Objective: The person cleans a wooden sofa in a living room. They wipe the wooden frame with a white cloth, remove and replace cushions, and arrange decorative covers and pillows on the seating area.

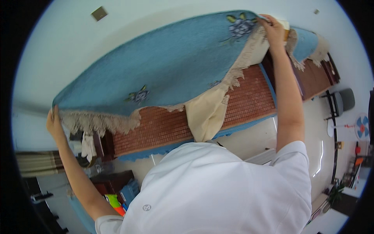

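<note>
A blue cloth cover (163, 67) with a beige lace fringe and printed flowers is stretched wide between my hands. My left hand (54, 121) pinches its corner at the far left. Its upper right corner is gripped by my right hand (274, 30), near a large flower. The cover hangs in front of a wooden seat topped with a reddish-brown slatted mat (251, 87) and hides much of it. Below the cover's lower edge, a cream cloth (206, 117) drapes over the mat's front edge. Blue ruffled fabric (233, 131) runs along the front of the seat.
To the right stands more dark wooden furniture with another blue fringed cover (305, 45) on it. Beyond are a grey chair (344, 101) and a standing fan (362, 126). A dark wooden piece (117, 182) is at lower left, near a striped curtain (39, 163).
</note>
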Available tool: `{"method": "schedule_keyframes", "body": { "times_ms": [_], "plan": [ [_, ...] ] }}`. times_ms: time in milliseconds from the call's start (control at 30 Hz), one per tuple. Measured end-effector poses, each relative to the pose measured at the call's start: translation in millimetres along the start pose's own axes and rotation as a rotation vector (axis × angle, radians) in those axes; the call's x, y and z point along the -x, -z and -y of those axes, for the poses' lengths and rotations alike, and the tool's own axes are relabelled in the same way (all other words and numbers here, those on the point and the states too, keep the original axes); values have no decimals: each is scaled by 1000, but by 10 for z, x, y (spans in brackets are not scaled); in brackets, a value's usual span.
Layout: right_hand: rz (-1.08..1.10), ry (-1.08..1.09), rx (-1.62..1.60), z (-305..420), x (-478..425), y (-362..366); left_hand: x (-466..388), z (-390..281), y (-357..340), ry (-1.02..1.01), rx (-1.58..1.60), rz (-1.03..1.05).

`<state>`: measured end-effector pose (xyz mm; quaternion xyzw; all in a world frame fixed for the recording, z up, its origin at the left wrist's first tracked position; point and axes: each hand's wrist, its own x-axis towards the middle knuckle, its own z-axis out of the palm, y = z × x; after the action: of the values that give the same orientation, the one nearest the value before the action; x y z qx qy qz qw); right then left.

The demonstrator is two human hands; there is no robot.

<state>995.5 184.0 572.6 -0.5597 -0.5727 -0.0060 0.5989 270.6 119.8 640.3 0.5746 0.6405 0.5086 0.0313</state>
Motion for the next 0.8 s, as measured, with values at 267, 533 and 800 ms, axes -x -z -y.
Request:
{"method": "schedule_keyframes", "body": {
  "times_ms": [267,533,800],
  "plan": [
    [229,176,145,356,-238,-151,-87,131,350,-1,-139,-24],
    [398,194,450,975,124,-532,171,629,970,52,-233,-114],
    [443,27,249,1401,671,-1299,-81,1599,1592,-118,-559,-81]
  ]
}}
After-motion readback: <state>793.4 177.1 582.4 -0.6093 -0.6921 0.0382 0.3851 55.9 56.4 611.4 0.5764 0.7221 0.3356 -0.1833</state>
